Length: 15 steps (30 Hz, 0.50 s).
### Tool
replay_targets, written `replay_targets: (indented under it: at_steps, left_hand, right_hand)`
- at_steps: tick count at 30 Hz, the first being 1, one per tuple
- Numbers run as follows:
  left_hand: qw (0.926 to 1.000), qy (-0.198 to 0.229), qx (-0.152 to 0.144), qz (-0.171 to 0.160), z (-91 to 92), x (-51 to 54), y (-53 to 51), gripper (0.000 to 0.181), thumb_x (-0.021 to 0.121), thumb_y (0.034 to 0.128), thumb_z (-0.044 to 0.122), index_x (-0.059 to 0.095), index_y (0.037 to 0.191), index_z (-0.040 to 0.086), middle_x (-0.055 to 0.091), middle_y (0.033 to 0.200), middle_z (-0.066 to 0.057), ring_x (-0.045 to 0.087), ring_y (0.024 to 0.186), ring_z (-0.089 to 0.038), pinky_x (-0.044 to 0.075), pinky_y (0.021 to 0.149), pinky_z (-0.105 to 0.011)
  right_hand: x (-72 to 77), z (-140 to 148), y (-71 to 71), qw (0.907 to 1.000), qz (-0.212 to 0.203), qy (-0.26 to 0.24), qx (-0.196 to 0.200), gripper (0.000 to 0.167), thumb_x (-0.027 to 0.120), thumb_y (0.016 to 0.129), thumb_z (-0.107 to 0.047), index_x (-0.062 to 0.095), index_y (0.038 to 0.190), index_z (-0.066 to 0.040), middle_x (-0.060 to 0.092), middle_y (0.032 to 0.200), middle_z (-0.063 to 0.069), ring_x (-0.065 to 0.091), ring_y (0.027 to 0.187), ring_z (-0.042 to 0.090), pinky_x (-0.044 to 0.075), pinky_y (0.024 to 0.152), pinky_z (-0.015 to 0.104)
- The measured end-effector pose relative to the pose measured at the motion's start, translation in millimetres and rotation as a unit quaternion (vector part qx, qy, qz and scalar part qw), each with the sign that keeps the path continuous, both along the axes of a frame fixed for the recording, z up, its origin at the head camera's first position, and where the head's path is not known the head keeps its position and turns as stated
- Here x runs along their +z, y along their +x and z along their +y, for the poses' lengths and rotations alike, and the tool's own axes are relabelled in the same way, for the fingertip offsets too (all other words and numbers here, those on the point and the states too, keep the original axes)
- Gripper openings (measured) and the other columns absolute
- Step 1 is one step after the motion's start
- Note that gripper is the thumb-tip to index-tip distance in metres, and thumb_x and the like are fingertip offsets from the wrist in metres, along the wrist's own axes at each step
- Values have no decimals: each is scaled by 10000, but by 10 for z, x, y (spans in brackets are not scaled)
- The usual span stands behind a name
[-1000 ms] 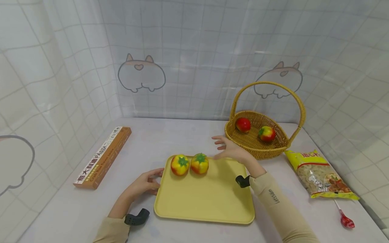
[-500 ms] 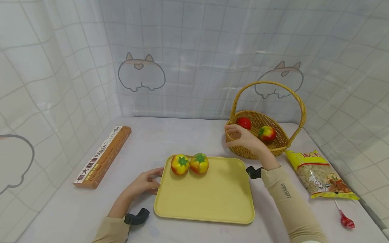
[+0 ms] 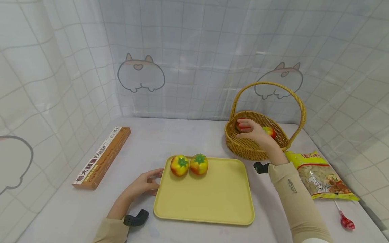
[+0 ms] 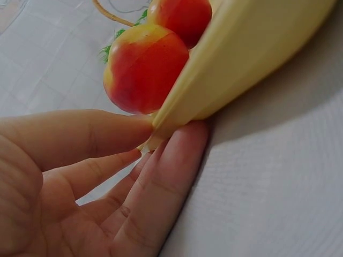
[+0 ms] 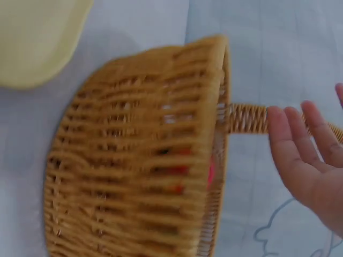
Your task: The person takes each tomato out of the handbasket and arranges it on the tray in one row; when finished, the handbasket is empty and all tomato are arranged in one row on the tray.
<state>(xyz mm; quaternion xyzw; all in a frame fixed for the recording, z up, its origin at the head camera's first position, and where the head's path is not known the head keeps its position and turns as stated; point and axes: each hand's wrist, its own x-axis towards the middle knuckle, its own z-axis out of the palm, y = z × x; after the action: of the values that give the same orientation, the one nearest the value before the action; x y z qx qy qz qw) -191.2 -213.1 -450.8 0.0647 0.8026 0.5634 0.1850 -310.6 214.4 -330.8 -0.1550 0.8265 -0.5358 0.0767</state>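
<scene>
- Head: the right hand (image 3: 256, 132), by the tray (image 3: 203, 199) a second ago, now hovers over the basket (image 3: 243, 150), fingers parted, holding nothing; that probably brings the red fruit (image 3: 238, 125) inside within reach. "PASTA" marks the box (image 3: 104, 157), "LetsSlim" the sleeve (image 3: 297, 204) (the bag's (image 3: 319, 173) characters are partly unclear).
- Left wrist: the left hand (image 4: 96, 179) pinches the tray's edge beside two fruits (image 4: 144, 69).
- Right wrist: loosely spread fingers, empty, near the handle (image 5: 247, 118).

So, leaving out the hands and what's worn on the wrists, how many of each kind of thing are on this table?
Fruit: 4 (2 on the tray, 2 in the basket)
Tray: 1
Basket: 1
Pasta box: 1
Food bag: 1
Lollipop: 1
Total: 9
</scene>
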Motion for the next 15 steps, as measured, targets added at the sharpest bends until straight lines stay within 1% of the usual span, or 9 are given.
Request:
replay_targets:
  at_steps: [4,6,12,15]
  left_hand:
    - [10000,39,0,-25,-4,4,0,657,626,784,67,372,1386,2,490,1265,-220,603,691,-198,550,680,-320]
    - [10000,60,-19,-21,-6,10,0,660,625,785,67,366,1388,-2,486,1265,-225,599,688,-196,550,677,-318]
    - [9997,206,-79,-58,-12,14,-4,666,625,796,64,347,1396,-13,465,1278,-244,593,692,-196,550,671,-327]
    - [9996,262,-90,-56,-23,11,-6,666,619,801,59,338,1400,-16,456,1284,-250,592,696,-196,551,671,-332]
  right_hand:
    - [-34,69,-75,9991,147,-248,-325,594,660,826,-66,392,1355,-40,385,1358,192,362,1248,367,347,1012,477]
    - [-49,105,-105,9983,231,-276,-450,583,659,831,-75,399,1352,-41,392,1358,183,377,1238,345,354,1008,455]
    - [-71,222,-203,9971,318,-347,-596,595,642,847,-83,374,1376,-31,374,1378,178,372,1235,320,332,1017,457]
    - [-75,270,-273,9964,278,-429,-673,619,635,858,-107,348,1405,-60,340,1409,186,341,1262,339,301,1039,472]
